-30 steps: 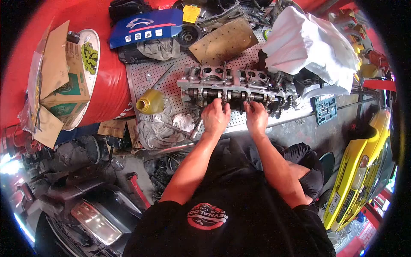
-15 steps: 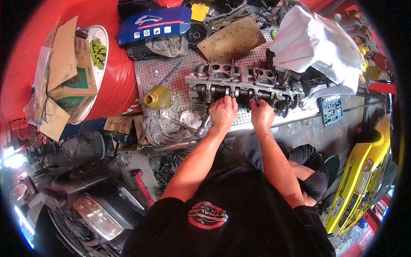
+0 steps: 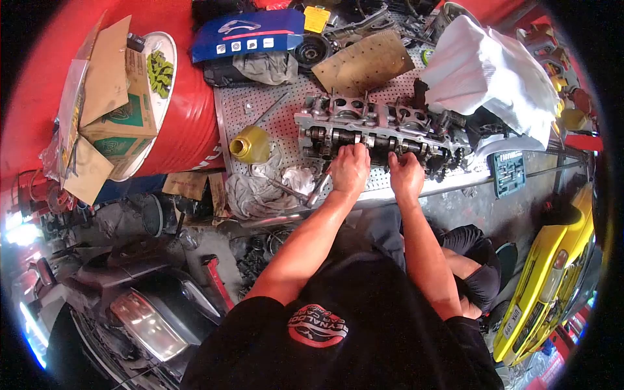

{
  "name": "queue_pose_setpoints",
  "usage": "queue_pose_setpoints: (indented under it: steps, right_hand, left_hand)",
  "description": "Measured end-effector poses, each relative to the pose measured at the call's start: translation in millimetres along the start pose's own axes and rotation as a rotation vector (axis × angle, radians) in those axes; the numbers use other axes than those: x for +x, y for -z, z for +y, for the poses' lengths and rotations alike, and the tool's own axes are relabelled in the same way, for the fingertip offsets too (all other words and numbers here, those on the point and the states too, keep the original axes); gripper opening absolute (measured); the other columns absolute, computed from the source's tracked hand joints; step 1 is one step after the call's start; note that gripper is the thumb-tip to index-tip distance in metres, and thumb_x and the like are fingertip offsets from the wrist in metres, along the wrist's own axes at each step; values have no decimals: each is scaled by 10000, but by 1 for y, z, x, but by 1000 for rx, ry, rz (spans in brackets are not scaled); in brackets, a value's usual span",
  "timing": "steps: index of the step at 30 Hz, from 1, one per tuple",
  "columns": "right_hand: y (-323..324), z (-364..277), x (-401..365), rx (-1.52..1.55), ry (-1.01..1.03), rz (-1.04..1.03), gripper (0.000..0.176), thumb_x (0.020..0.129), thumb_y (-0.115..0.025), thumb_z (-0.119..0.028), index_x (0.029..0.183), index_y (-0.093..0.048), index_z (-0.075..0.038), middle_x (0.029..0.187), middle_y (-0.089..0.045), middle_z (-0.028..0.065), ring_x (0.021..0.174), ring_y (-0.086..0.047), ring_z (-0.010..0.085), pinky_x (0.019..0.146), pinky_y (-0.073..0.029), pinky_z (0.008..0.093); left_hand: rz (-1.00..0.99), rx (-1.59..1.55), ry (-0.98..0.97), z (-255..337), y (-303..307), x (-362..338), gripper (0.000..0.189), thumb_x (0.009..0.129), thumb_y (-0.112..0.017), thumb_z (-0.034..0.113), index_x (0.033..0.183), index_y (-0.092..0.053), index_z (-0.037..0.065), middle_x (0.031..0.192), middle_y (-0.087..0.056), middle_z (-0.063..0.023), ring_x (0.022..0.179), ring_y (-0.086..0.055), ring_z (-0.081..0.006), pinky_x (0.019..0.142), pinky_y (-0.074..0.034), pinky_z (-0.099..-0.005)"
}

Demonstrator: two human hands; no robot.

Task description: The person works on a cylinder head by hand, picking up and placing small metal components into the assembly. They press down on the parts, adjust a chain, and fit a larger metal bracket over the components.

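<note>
- Fingers (image 3: 346,151) of your left hand (image 3: 351,170) curl down over the near edge of the cylinder head (image 3: 390,117), tips bunched close together on the camshaft (image 3: 372,139). I cannot tell whether they pinch a small part there, because the back of the hand hides it.
- Your right hand (image 3: 406,177) sits just beside it, its fingers (image 3: 396,158) bent onto the same shaft a little further along. Their grip is hidden in the same way.
- The head lies lengthwise on the perforated bench top (image 3: 257,107), straight in front of you. The shaft rests in its seats along the near side, and a toothed sprocket (image 3: 455,156) shows at its right end.
- Judging from that, the shaft looks seated and you are working at its middle by hand. The far row of round bores is open and bare (so plenty looks left to fit there).
- A ratchet handle (image 3: 317,188) lies just left of your left wrist, touched by neither hand, which suggests no tightening is under way at this point.
- Near it are crumpled rags (image 3: 257,192) and a yellow bottle (image 3: 250,144) lying on its side.
- Further out, a white cloth (image 3: 494,71) is heaped over the right end of the bench, and a green socket case (image 3: 507,172) lies open below it.
- A red drum (image 3: 188,123) stands to the left, well apart from the work.
</note>
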State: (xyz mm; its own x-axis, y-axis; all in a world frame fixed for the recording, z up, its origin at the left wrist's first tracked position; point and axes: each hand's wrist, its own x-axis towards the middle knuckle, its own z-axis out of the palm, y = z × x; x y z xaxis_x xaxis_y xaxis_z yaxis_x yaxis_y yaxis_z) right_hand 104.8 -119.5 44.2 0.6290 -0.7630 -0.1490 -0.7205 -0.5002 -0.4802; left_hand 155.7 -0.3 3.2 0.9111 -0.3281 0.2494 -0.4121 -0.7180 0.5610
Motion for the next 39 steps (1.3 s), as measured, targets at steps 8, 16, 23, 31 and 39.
queue_pose_setpoints:
  steps: [8,16,23,31,39]
  right_hand:
    - [-10,2,1,81,56,40,287,806,-629,-299,770,-607,-15,741,-638,186,737,-620,379,683,-476,446]
    - [-12,7,2,69,136,33,224,815,-639,-201,736,-574,-2,652,-605,176,611,-589,359,594,-459,410]
    - [-18,11,3,193,79,72,290,800,-675,-269,777,-591,8,701,-628,158,623,-606,257,611,-460,371]
    - [-23,13,-1,209,59,69,300,807,-681,-275,785,-593,11,644,-615,112,551,-539,185,577,-446,322]
    - [-32,20,3,346,-45,79,267,806,-686,-243,789,-604,11,667,-617,68,609,-531,137,596,-445,304]
  left_hand:
    - [88,-110,120,8,9,3,209,771,-647,145,833,-473,47,774,-545,-146,756,-544,-356,667,-471,-458]
    - [101,-193,8,1,0,-2,189,753,-637,90,862,-486,57,815,-555,-145,781,-552,-346,657,-468,-453]
    - [77,-184,78,3,5,2,272,718,-635,60,931,-468,32,816,-539,-149,805,-548,-331,638,-494,-416]
    - [-50,58,-39,-2,18,9,376,781,-610,143,1096,-471,-7,715,-552,-121,686,-587,-287,537,-500,-399]
    - [-17,-75,-17,-2,12,11,203,775,-602,131,900,-487,20,688,-573,-122,633,-605,-289,526,-506,-394]
